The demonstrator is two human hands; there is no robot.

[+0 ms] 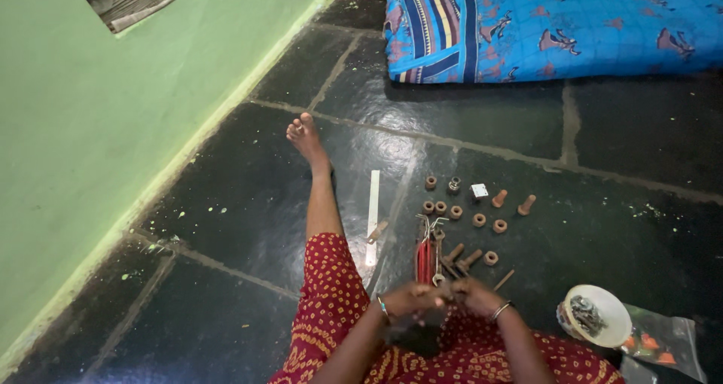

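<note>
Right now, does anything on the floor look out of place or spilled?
Nothing looks spilled. The rusty nuts and bolts lie in loose rows, the white bowl sits upright, and only the white strip lies apart beside the leg.

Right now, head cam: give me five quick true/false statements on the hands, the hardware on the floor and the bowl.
1. Both hands meet close together over the lap. True: left hand and right hand touch at a small part, too blurred to name.
2. The rusty nuts lie on a wooden table. False: they lie on the dark stone floor.
3. The white bowl sits by the right arm. True.
4. The red-handled pliers are in the left hand. False: they lie on the floor ahead of the hands.
5. The bedding is plain white. False: it is blue and patterned.
</note>
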